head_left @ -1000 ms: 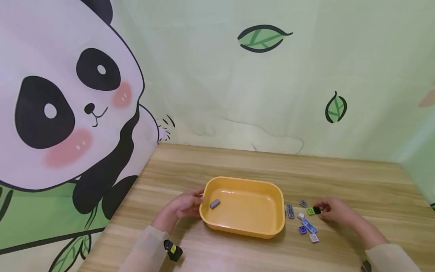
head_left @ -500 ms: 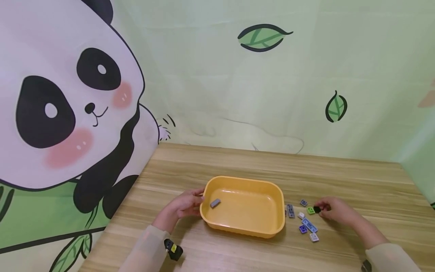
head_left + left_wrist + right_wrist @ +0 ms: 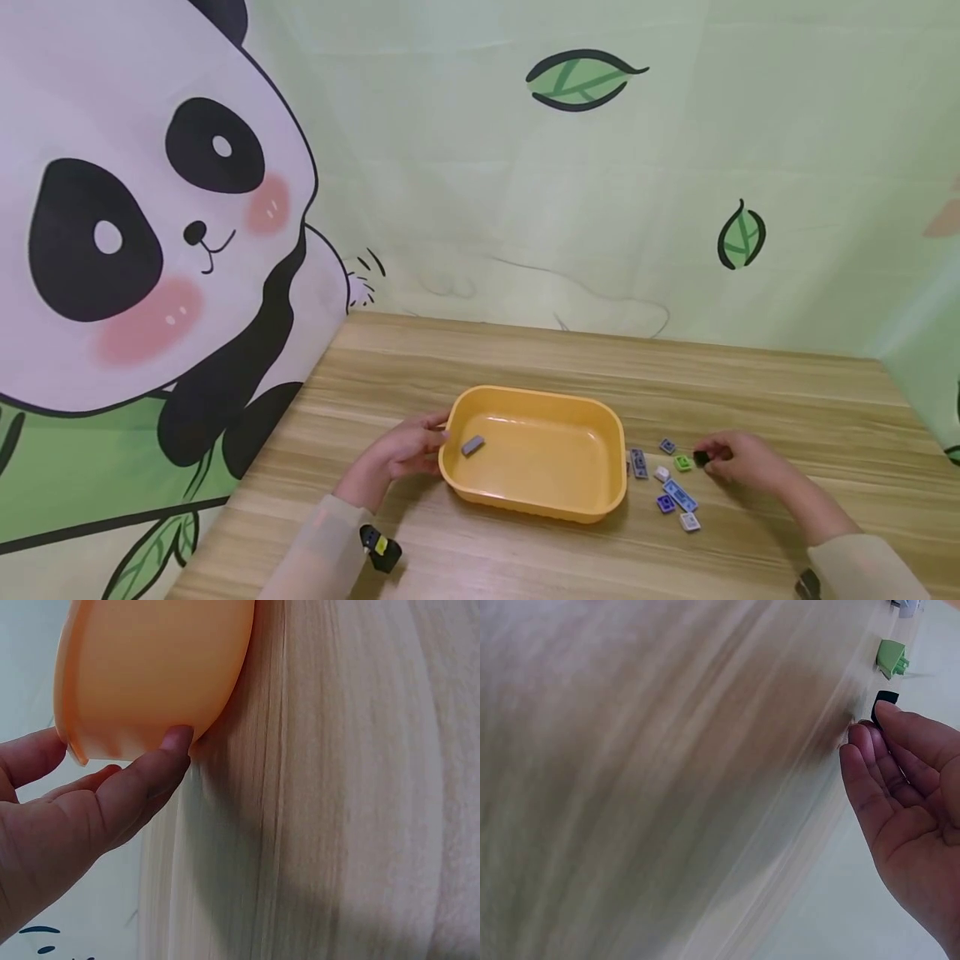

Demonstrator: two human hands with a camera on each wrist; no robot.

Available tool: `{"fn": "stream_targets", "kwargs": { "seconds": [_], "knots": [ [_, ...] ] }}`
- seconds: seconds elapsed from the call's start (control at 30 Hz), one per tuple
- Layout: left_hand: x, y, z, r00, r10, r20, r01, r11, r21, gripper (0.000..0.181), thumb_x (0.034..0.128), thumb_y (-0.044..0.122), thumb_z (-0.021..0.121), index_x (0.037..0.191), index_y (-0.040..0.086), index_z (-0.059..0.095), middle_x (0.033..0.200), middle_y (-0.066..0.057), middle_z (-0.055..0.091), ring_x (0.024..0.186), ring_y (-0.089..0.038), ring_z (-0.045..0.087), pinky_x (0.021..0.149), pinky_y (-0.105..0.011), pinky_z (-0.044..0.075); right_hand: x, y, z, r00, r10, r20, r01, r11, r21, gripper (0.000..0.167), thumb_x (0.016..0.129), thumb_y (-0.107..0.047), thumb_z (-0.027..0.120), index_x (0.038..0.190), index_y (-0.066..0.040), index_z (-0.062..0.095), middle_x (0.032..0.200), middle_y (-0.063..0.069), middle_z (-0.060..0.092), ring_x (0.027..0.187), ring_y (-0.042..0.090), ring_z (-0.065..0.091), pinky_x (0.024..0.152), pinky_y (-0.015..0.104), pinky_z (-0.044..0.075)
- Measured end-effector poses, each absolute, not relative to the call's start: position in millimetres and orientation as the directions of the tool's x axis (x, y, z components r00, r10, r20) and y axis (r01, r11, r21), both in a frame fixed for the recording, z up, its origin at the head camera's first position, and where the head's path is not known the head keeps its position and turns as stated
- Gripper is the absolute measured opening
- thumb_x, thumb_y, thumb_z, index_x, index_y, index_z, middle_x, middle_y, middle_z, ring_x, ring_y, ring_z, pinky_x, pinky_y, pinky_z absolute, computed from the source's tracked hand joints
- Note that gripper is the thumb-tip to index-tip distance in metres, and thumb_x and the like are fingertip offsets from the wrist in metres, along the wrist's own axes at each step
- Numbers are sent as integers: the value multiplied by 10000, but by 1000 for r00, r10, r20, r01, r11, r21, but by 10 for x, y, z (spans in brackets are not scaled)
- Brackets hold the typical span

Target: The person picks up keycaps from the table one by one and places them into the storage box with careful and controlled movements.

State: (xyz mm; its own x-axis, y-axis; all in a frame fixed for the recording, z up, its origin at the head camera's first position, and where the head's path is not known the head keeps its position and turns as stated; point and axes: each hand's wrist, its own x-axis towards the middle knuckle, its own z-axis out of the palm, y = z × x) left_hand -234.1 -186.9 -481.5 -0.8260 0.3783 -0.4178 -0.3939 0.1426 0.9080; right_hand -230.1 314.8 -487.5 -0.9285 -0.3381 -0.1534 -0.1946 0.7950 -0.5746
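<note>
A yellow plastic basin [image 3: 551, 475] sits on the table, with a grey brick [image 3: 472, 446] lying inside at its left. My left hand [image 3: 408, 450] grips the basin's left end; in the left wrist view its fingers [image 3: 127, 787] touch the rim and outer wall. Over to the right, my right hand [image 3: 742, 460] pinches a small black toy brick [image 3: 886, 697] between thumb and fingertips. Right beside it lies a green brick [image 3: 682, 462], and nearby are a light-blue long brick [image 3: 680, 495], a purple brick [image 3: 666, 503] and a white brick [image 3: 690, 522].
A dark grey long brick [image 3: 639, 463] lies against the basin's right side, near a small blue-grey brick [image 3: 667, 446] and another white piece [image 3: 662, 473]. Behind the wooden table [image 3: 525, 342] hangs a pale green backdrop [image 3: 450, 167] with a panda print.
Both hands keep almost the same place. The black brick in my right hand now stands slightly farther from the green brick. The whole head view has shifted slightly.
</note>
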Motion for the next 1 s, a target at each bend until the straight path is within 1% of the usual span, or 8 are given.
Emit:
{"fn": "stream_targets", "kwargs": {
  "seconds": [0.1,0.23,0.37,0.57,0.77,0.9,1.0],
  "knots": [
    [-2341,-1874,-4817,-824,391,-411,-386,143,911,609,1057,68,414,1616,-18,190,1478,-305,469,1076,-189,592,875,-370,552,-2305,3167,-4863,-925,-352,-145,-211,792,-573,299,871,25,672,1141,154,664,963,184,720,880,224,651,710,235,531],
    [-2342,-1878,-4809,-821,399,-409,-385,143,912,617,1059,70,411,1619,-19,168,1472,-305,475,1083,-184,595,891,-378,552,-2315,3206,-4851,-922,-365,-131,-231,789,-569,302,869,25,671,1137,163,663,975,210,728,889,251,672,740,264,559],
    [-2350,-1875,-4804,-822,395,-410,-387,140,911,618,1061,67,408,1622,-9,163,1473,-303,477,1094,-182,593,912,-393,549,-2328,3237,-4822,-926,-361,-113,-246,803,-543,310,866,4,687,1140,151,673,978,209,732,883,244,669,731,244,541],
    [-2354,-1870,-4800,-821,393,-414,-390,142,910,612,1061,66,408,1622,-3,173,1475,-295,475,1098,-188,588,906,-390,552,-2326,3252,-4716,-934,-339,-109,-239,824,-514,318,875,-19,691,1155,131,680,961,184,730,877,237,661,720,268,518],
    [-2352,-1876,-4798,-822,388,-417,-391,149,908,611,1061,67,409,1618,-18,174,1508,-311,440,1116,-199,581,906,-394,557,-2319,3253,-4612,-934,-341,-107,-242,823,-514,325,902,-44,688,1174,134,675,925,144,728,843,173,629,687,252,502],
    [-2352,-1875,-4800,-823,383,-420,-392,153,907,608,1059,66,410,1615,-24,183,1470,-297,474,1096,-195,583,883,-377,555,-2324,3258,-4569,-937,-339,-84,-256,830,-495,307,898,-45,691,1153,126,689,918,148,732,829,172,634,673,250,500],
    [-2355,-1871,-4807,-824,374,-426,-398,155,904,601,1054,64,418,1612,-17,210,1420,-262,518,1064,-186,587,862,-362,555,-2323,3259,-4529,-939,-337,-69,-267,840,-473,285,896,-33,683,1134,123,698,913,160,735,823,186,645,661,254,499]
  ]
}}
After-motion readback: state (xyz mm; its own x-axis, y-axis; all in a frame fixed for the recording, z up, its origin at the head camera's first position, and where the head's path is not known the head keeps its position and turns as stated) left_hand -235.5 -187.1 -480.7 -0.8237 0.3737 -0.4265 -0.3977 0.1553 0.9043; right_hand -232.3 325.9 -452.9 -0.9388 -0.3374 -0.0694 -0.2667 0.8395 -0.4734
